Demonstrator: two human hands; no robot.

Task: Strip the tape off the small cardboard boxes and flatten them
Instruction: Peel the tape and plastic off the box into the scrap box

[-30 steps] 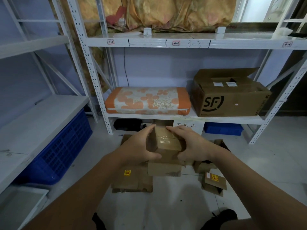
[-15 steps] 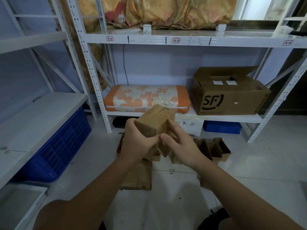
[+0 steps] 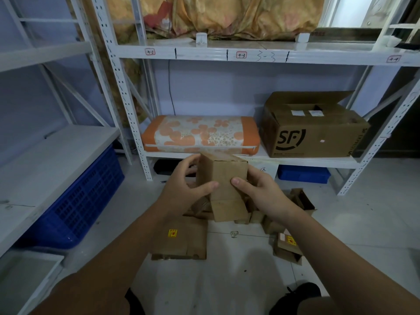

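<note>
A small box (image 3: pixel 221 178) is held at centre between the left hand (image 3: pixel 184 189) at nine o'clock and the right hand (image 3: pixel 261 192) at three. Flattened cardboard (image 3: pixel 181 239) is laid on the floor (image 3: pixel 227 280) at six. At twelve, behind, a cushion (image 3: pixel 200 135) is set on a shelf (image 3: pixel 295 161), with an SF carton (image 3: pixel 313 128) at two. What appear to be opened boxes (image 3: pixel 288 244) are scattered at four.

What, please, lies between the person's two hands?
In the head view, a small brown cardboard box sits between the left hand and right hand, gripped by both.
</note>
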